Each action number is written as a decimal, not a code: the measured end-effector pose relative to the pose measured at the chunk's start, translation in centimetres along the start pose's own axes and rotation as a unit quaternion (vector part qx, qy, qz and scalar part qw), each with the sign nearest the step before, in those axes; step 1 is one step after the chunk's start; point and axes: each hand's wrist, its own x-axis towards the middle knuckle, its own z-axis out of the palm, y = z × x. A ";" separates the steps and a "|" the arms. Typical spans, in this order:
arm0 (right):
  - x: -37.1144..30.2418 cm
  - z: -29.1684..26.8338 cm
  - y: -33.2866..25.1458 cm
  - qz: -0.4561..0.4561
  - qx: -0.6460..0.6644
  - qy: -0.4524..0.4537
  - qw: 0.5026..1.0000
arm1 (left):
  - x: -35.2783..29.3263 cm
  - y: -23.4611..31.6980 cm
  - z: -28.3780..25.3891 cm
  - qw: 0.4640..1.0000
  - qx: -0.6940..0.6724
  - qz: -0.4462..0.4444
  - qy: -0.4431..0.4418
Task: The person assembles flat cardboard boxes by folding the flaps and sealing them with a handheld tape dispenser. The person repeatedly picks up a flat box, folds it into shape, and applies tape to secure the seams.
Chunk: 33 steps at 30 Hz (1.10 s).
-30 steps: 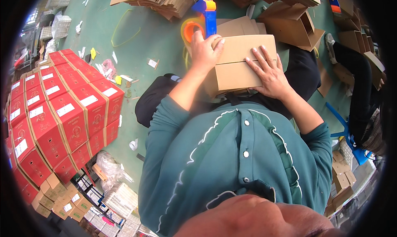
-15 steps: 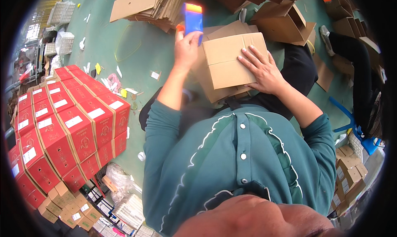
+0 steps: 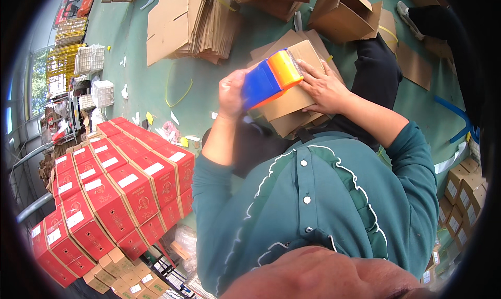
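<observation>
My left hand is closed around a blue tape dispenser with an orange-yellow front and a toothed metal edge. The dispenser sits over the top of a small brown cardboard box in front of my lap, hiding part of it; whether its edge touches the cardboard I cannot tell. On the right side of the box lies my right hand, fingers stretched out, its fingertips close to the toothed edge. More flat cardboard shows beneath the box.
Stacked red cartons stand to my left. A pile of flattened cardboard is ahead, and an open carton lies ahead right. Another person's leg reaches in at far right, near a blue plastic frame. Litter dots the green floor.
The tape dispenser in my left hand has come down and right, from beside the box to over it, and turned from upright to slanted. My right hand has stayed on the box.
</observation>
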 end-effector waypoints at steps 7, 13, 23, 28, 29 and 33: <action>-0.3 0.7 0.1 -0.025 0.079 0.050 0.995 | -0.6 -1.2 -1.7 0.979 0.188 -0.071 -0.027; -0.5 1.7 2.4 0.077 0.528 0.205 0.821 | -1.1 -1.7 -0.4 0.970 0.242 -0.022 -0.008; 2.0 2.3 0.7 0.212 0.609 0.191 0.740 | -0.8 -1.8 -0.6 0.967 0.253 -0.018 -0.001; 1.2 2.8 2.8 0.163 0.381 0.353 0.839 | -0.4 -0.9 1.6 0.955 0.293 -0.019 -0.042; 0.7 3.0 3.4 0.162 0.338 0.357 0.856 | -0.4 -0.8 1.5 0.955 0.290 -0.037 -0.050; -2.2 3.8 7.6 0.227 0.344 0.343 0.844 | -1.1 0.1 -0.1 0.942 0.317 -0.074 -0.084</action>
